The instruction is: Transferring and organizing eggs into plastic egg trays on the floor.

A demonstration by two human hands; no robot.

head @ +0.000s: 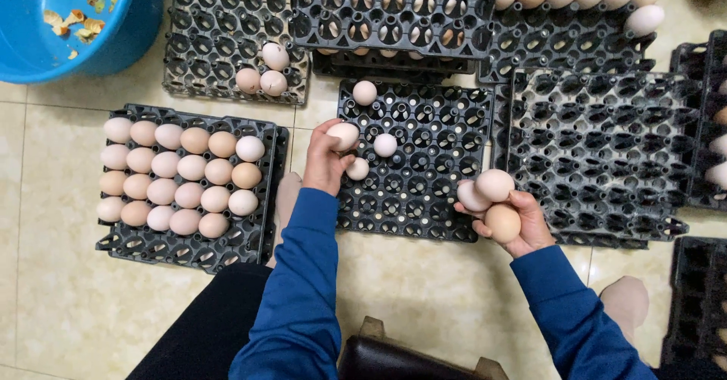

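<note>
Egg (344, 135) in left hand (326, 160), three eggs (491, 200) in right hand (522, 225) (over black tray (439, 168)).

We see blue basin (113, 43) with eggshell bits (76, 22) far left; nearly full black egg tray (266, 190) left; empty black trays (598, 145) right; beige tiled floor (60, 289).
</note>
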